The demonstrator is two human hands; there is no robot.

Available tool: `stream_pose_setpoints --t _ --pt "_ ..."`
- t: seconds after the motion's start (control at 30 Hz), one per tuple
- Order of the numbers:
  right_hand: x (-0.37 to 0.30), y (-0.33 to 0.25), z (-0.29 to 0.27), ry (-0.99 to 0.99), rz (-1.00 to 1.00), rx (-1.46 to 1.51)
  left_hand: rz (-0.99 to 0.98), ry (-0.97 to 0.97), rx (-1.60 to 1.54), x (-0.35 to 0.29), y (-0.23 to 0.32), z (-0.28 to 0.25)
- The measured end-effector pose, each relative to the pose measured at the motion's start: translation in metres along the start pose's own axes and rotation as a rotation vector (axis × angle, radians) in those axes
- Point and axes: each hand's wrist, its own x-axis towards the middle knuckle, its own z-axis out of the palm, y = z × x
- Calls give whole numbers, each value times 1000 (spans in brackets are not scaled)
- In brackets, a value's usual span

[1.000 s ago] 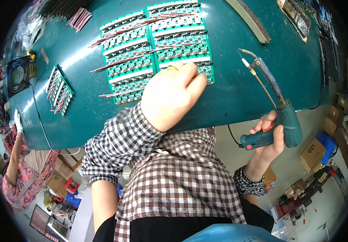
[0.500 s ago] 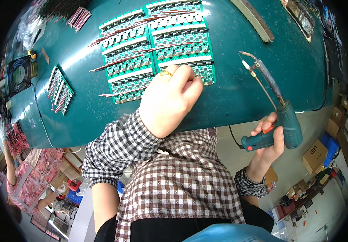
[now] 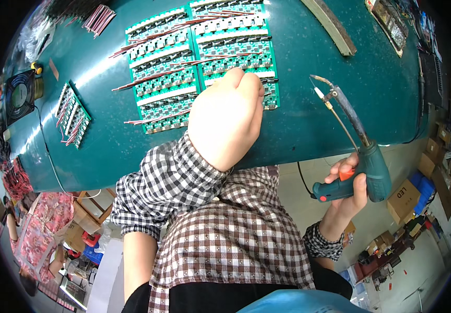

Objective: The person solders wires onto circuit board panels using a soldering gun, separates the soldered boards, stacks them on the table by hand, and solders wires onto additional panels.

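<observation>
My left hand [image 3: 225, 117] is closed, back upward, over the lower right part of a block of green circuit boards [image 3: 165, 83]. Its fingertips are bent down out of sight, so what they pinch, if anything, cannot be made out. Thin red and black wires [image 3: 150, 81] lie in bundles across the boards. Off the table's front edge, my right hand [image 3: 344, 204] is wrapped round the handle of a green soldering gun [image 3: 378, 169] with an orange trigger. The bent tip and thin solder feed tube of the gun point up and left, apart from the boards.
A smaller wired board [image 3: 72, 116] lies left on the green table [image 3: 309, 125], near a black fan [image 3: 21, 96]. A wooden bar [image 3: 332, 27] and a shallow tray [image 3: 389, 22] lie at the far right. Another person [image 3: 43, 229] is at lower left; cartons [image 3: 404, 201] stand right.
My left hand has shifted slightly up and turned, hiding the ring and curled fingers seen before. The soldering gun in my right hand has dropped a little.
</observation>
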Motion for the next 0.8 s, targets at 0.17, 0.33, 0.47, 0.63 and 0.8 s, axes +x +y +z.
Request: stream_pose_setpoints --t 0.17,0.33,0.47,0.63,0.8 --pt "-2 -2 1 5 0 -24 -73 -27 -37 0 0 0" --pt "-3 -3 3 -10 8 -49 -96 0 -59 3 -3 4" --pt "-7 -5 5 33 47 -64 -96 41 -115 1 -3 8" --pt "-9 -8 8 -62 47 -167 -45 97 -36 -1 -4 15" --pt "-13 -11 14 -38 65 -228 -32 96 -66 -2 -4 17"
